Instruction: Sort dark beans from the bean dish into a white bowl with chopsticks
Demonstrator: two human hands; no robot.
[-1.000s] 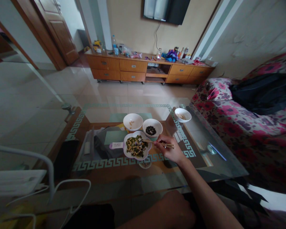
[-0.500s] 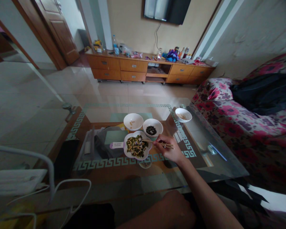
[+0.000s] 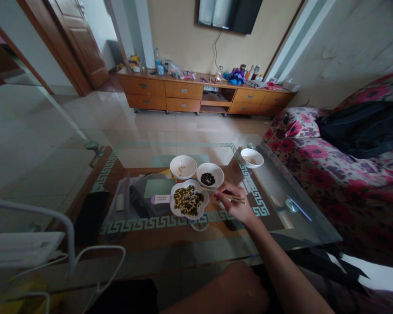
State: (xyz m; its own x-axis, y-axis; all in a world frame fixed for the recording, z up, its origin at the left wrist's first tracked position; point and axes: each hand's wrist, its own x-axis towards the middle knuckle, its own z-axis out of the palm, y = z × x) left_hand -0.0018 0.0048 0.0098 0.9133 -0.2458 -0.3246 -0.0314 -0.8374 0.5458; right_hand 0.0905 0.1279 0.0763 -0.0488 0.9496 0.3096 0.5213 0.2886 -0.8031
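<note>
My right hand (image 3: pixel 233 201) is closed around a pair of wooden chopsticks (image 3: pixel 236 199). Their tips point left, over the gap between the flower-shaped dish (image 3: pixel 207 204) and the white bowl of black beans (image 3: pixel 218 171); anything between them is too small to make out. Mixed yellow, green and dark beans (image 3: pixel 187 201) fill much of the dish, whose labelled handle points left. Another white bowl (image 3: pixel 183 162), behind the dish, has a few pale pieces in it. Low in the view, my left hand (image 3: pixel 245 279) rests near my lap, its fingers hidden.
A third white bowl (image 3: pixel 257 162) with pale contents stands farther right on the glass table (image 3: pixel 317 233). A blue pen (image 3: pixel 299 208) lies by the right edge. White cables (image 3: pixel 100 247) and a white device (image 3: pixel 22 248) are at left. A floral sofa (image 3: pixel 330 170) borders the right.
My right hand has shifted slightly right, and the chopsticks have lifted from the mixed beans to the dish's upper right edge. My left hand, the dish and the bowls have stayed in place.
</note>
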